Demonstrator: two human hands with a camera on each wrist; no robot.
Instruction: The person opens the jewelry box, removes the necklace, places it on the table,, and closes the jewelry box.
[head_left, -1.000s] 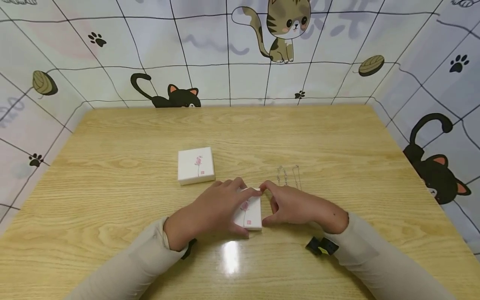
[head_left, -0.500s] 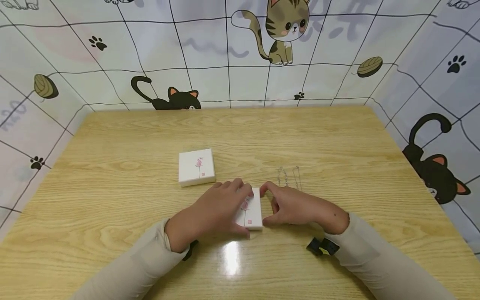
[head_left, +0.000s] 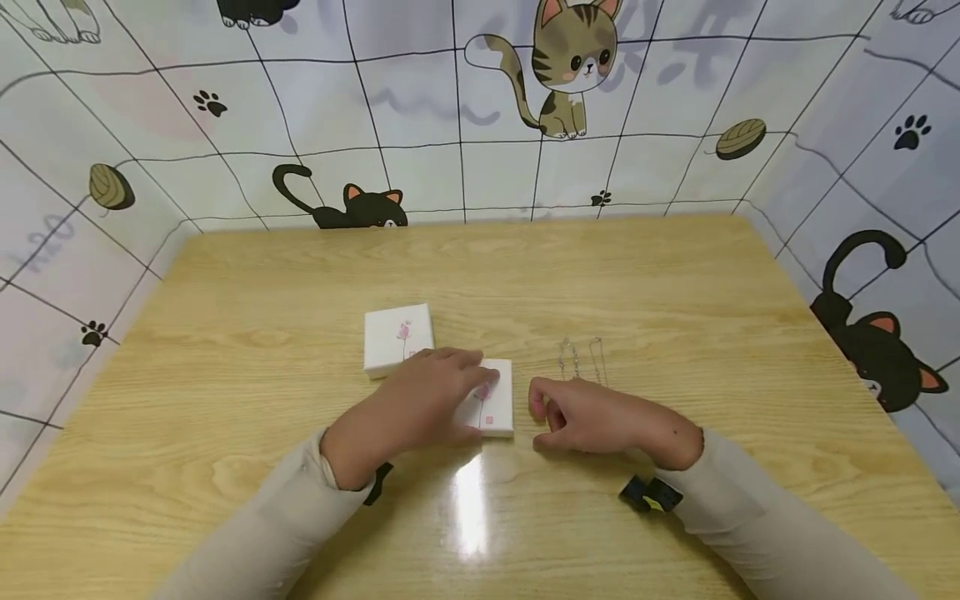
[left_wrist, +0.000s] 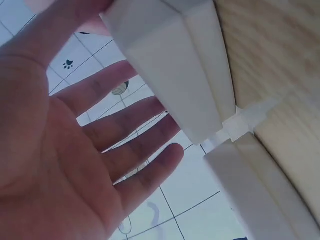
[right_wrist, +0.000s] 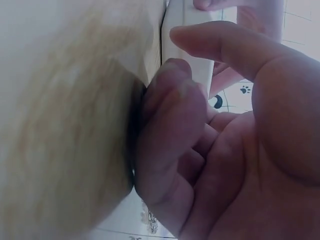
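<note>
A small white lidded box with a pink flower print lies flat on the table. My left hand grips it from the left, thumb along the near side and index finger over the lid. In the left wrist view the other fingers reach out behind the box. To the right of it rests my right hand, a small gap away from the box, its fingers loosely curled and holding nothing; the right wrist view shows the thumb apart from them. A second matching box sits behind the left hand, which covers its near corner.
Two thin silvery chains lie side by side beyond the right hand, which overlaps their near ends. The wooden table is bordered by white walls printed with cats and grid lines. Light glares off the table in front.
The left hand and its box have shifted left and away, closer to the second box. A gap has opened between the box and the right hand, which has stayed about in place.
</note>
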